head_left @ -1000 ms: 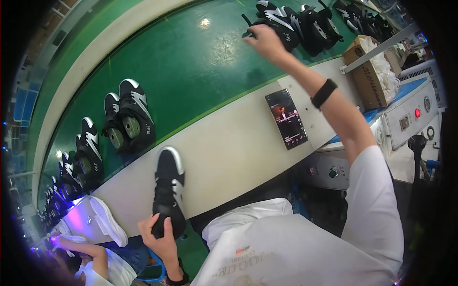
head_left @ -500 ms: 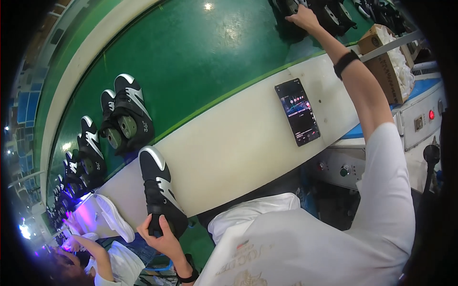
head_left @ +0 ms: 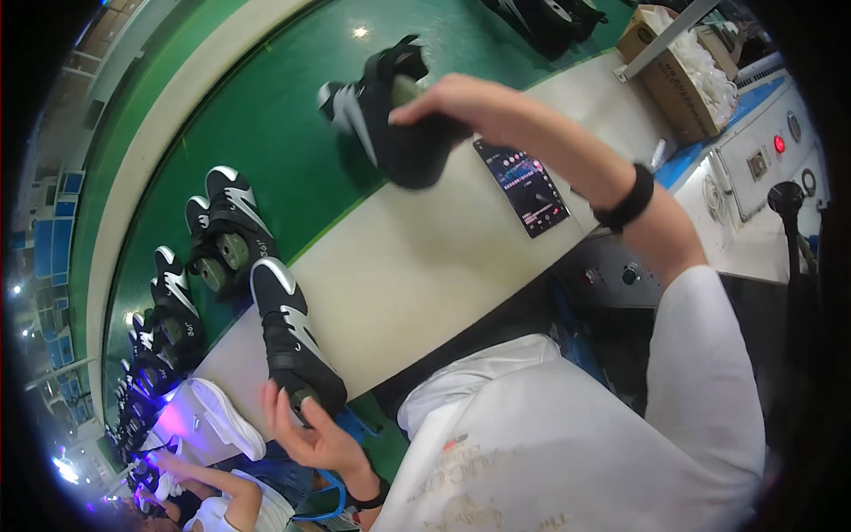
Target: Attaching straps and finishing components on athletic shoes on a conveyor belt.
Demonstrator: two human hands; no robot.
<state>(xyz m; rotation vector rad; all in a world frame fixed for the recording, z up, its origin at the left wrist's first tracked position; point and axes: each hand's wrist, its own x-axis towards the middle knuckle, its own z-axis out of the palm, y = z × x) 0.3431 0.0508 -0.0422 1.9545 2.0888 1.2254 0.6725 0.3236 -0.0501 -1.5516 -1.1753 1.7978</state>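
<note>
My left hand is open, fingers spread and slightly curled at the heel of a black fabric shoe with silver toe trim, which lies on the long cream-white tabletop; whether I touch it I can't tell. Its long axis runs away from me, toe far and a little left, and this hand is much the nearer. My right hand grips a second black shoe with silver side panels around its heel end, raised, toe pointing left. Dark handwriting marks the brown cardboard box; text on the black slab phone is too small to read.
</note>
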